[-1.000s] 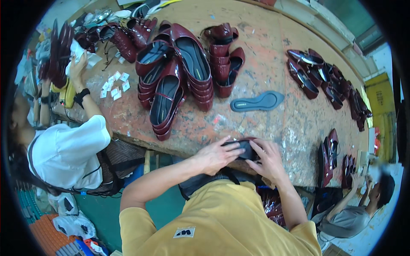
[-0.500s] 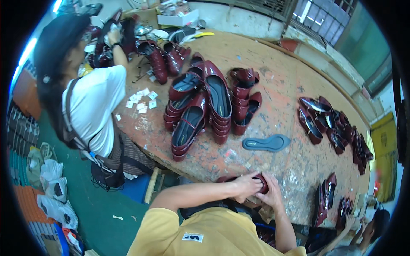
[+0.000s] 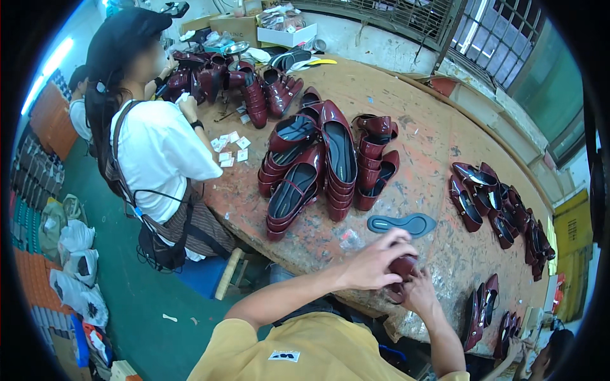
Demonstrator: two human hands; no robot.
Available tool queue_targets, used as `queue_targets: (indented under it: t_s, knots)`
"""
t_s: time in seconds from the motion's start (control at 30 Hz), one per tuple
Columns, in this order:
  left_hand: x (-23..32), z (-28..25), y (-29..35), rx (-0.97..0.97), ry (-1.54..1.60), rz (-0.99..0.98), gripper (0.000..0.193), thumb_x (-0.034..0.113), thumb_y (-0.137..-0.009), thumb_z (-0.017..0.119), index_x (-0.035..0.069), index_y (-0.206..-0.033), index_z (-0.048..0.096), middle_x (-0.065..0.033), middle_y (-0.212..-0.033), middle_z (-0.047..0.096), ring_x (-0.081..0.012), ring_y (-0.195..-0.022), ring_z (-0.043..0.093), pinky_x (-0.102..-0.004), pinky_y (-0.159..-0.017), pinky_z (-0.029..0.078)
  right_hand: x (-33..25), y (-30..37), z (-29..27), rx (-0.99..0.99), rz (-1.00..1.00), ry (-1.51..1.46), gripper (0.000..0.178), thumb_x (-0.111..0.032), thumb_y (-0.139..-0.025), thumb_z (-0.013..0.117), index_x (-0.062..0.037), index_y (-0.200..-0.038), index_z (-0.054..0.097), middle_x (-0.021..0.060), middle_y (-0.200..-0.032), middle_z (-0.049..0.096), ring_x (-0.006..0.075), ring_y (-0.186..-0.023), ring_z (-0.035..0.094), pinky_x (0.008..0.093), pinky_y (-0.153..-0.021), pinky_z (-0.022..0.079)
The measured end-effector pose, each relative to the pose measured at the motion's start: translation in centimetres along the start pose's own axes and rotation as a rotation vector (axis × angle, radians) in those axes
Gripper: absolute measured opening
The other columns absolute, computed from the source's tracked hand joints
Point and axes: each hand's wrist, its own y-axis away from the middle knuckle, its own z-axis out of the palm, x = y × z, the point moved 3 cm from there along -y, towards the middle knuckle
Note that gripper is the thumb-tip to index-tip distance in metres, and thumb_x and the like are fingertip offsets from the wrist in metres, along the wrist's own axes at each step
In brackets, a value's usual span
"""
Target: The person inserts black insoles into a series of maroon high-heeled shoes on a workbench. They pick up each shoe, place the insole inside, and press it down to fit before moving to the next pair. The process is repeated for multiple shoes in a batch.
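A dark red glossy shoe [image 3: 403, 267] is held at the table's front edge, turned so that one end points up. My left hand [image 3: 375, 261] curls round its upper end, thumb on the near side and fingers arched over the far side. Lower down, my right hand [image 3: 419, 291] grips the shoe from the right, its fingertips partly hidden. Just beyond my left fingers lies a dark blue-grey insole [image 3: 410, 223], flat on the table. Past that stand nested stacks of dark red shoes [image 3: 293, 193], with dark insoles showing inside.
More red shoes [image 3: 467, 206] lie at the right, and a pair [image 3: 481, 311] near the right front edge. Small white cards [image 3: 232, 145] are scattered at left. A person in a white shirt [image 3: 162, 143] works at the left side. Another person [image 3: 551, 352] is at the lower right.
Both hands have moved away from my body and a little right with the shoe, which has tipped from lying flat to upright. The view has also shifted slightly.
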Motion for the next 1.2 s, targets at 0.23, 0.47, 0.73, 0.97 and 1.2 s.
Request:
queue_targets:
  t_s: [0.23,0.47,0.73,0.97,1.2]
  knots:
    - [4.0,5.8,-4.2,-0.208,0.046,0.366,0.065,0.0,-0.079,0.082,0.012,-0.142,0.066,-0.0203,-0.144,0.052,-0.0437,-0.134,0.055,-0.0481,-0.115,0.049,0.1,0.9,0.4,-0.143,0.135,-0.508,0.077,-0.025,-0.081,0.08,-0.0171,-0.152,0.053,0.0127,-0.153,0.056,0.0328,-0.144,0.053,0.0532,-0.125,0.037]
    - [-5.5,-5.0,6.0,-0.049,-0.026,-0.272,0.067,0.01,-0.08,0.09,0.009,-0.141,0.062,-0.0149,-0.14,0.065,-0.0384,-0.134,0.062,-0.0484,-0.115,0.049,-0.9,0.5,1.2,-0.195,-0.229,-0.049,0.08,-0.047,-0.085,0.084,-0.0193,-0.154,0.055,0.0041,-0.16,0.055,0.0324,-0.152,0.046,0.0614,-0.126,0.036]
    - [-12.4,-1.5,13.2,0.053,0.019,-0.33,0.046,0.0,-0.074,0.08,0.007,-0.11,0.053,-0.0241,-0.153,0.052,-0.0427,-0.146,0.05,-0.0515,-0.12,0.041,-11.0,-11.7,3.6,0.072,-0.231,-0.158,0.085,-0.055,-0.081,0.082,-0.0231,-0.156,0.061,0.0016,-0.17,0.046,0.0422,-0.161,0.032,0.0696,-0.13,0.024]
    - [-12.3,-2.3,13.1,-0.013,-0.048,-0.321,0.048,0.005,-0.074,0.09,0.009,-0.109,0.057,-0.0184,-0.15,0.058,-0.0402,-0.14,0.057,-0.048,-0.116,0.046,-7.9,-3.9,2.7,0.117,0.004,-0.347,0.084,-0.052,-0.082,0.085,-0.0262,-0.157,0.06,-0.0006,-0.162,0.054,0.0392,-0.157,0.04,0.0713,-0.128,0.027]
    - [-11.7,-1.9,13.0,-0.013,-0.203,-0.266,0.046,0.007,-0.075,0.091,0.009,-0.11,0.061,-0.0152,-0.149,0.059,-0.0413,-0.137,0.058,-0.0482,-0.113,0.048,2.6,-7.1,1.4,0.145,0.008,-0.874,0.057,-0.031,-0.091,0.083,-0.0129,-0.144,0.071,0.0132,-0.158,0.06,0.0387,-0.151,0.048,0.054,-0.127,0.037]
